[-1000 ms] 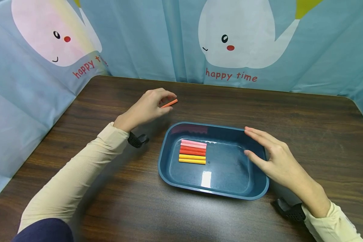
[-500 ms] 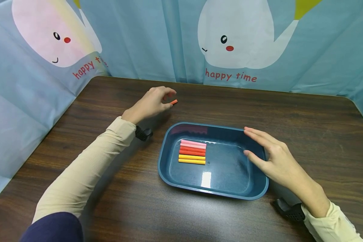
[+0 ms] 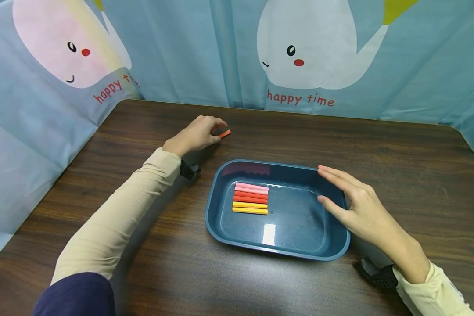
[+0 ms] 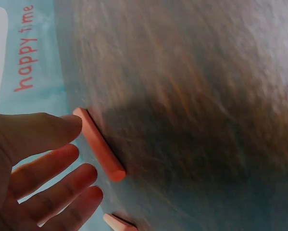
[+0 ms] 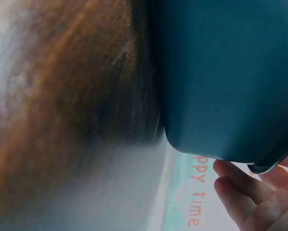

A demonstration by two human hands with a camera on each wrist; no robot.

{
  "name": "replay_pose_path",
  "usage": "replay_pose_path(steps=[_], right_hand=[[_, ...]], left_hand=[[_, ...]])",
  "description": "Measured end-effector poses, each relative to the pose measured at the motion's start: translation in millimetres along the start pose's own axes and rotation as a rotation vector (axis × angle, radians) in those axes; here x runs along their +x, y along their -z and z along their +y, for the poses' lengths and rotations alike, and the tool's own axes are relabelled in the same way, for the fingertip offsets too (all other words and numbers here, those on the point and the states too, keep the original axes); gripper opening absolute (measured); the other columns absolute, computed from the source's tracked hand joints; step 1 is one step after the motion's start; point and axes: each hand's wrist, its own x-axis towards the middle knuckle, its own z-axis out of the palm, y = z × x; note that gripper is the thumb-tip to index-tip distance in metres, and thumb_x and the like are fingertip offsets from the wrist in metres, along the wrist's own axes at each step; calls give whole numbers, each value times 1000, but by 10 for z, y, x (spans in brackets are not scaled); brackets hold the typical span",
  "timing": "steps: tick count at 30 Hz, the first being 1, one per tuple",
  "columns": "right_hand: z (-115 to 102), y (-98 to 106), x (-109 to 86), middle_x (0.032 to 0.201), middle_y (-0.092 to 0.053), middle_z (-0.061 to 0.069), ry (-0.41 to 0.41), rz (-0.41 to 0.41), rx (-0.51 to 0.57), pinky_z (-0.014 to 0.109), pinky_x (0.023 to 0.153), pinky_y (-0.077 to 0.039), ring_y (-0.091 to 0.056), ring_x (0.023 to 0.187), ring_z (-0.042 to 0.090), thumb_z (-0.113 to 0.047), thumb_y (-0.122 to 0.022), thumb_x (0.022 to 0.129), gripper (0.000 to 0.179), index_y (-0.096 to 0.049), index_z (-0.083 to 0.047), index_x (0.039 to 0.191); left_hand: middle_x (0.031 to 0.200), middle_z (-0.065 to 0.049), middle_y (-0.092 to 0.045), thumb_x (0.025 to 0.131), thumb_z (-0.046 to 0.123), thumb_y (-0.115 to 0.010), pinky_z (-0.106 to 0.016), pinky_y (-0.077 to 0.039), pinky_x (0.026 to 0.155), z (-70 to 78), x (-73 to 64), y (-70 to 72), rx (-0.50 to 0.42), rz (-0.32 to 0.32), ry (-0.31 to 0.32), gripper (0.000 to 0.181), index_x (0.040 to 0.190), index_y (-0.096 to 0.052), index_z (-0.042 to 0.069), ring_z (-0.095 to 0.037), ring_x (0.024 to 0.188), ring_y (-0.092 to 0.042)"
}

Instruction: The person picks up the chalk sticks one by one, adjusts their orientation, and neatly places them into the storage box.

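My left hand [image 3: 197, 132] reaches over the far left part of the table, fingers loosely bent. By its thumb lies an orange crayon-like stick [image 4: 103, 147]; the thumb overlaps one end in the left wrist view, and I cannot tell whether it touches. A peach stick [image 4: 119, 222] shows at that view's lower edge. At the right end of a blue tray [image 3: 278, 253], my right hand [image 3: 359, 206] has its fingers extended at the rim and its thumb over the inside. Pink sticks [image 3: 251, 188], red sticks [image 3: 250, 196] and yellow sticks [image 3: 249, 207] lie in a row inside the tray.
The brown wooden table [image 3: 174, 263] is backed by a light blue curtain [image 3: 189, 52] printed with whales. Dark straps sit on both wrists, including a black wrist strap [image 3: 379, 274] on the right.
My left hand first shifts right, toward and over the orange stick, covering more of it, then stays nearly still. The stick, the tray and my right hand stay in place.
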Motion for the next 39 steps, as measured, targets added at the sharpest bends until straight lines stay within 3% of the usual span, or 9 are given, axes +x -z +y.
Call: replay_pose_path(steps=[10,24,32,39], right_hand=[[-12,5,4,140,-59,11,-2,-6,-14,2,107,-27,-45,133,-4,1,-81,74,67,-59,-6,137],[-29,2,10,140,-60,12,2,0,7,3,107,-27,-43,133,-6,2,-81,74,67,-59,-5,136],[-22,-2,4,140,-59,12,-4,-5,-1,3,107,-27,-43,134,-7,1,-80,75,66,-59,-6,137],[-19,-1,7,140,-59,11,-8,-10,-9,3,107,-26,-44,134,-6,1,-81,75,66,-59,-6,137]], left_hand=[[131,-18,-64,93,9,-67,-48,-41,107,-68,30,-21,45,-26,19,41,133,-60,1,-34,126,-52],[123,-16,-67,97,11,-62,-44,-47,96,-23,48,-55,54,-24,65,29,125,-66,3,-30,110,-58],[118,-14,-69,95,10,-63,-42,-50,92,-30,31,-56,43,21,38,27,121,-68,3,-27,105,-62],[114,-13,-70,95,11,-64,-41,-51,85,25,-66,-24,20,67,13,28,122,-68,6,-27,99,-62]])
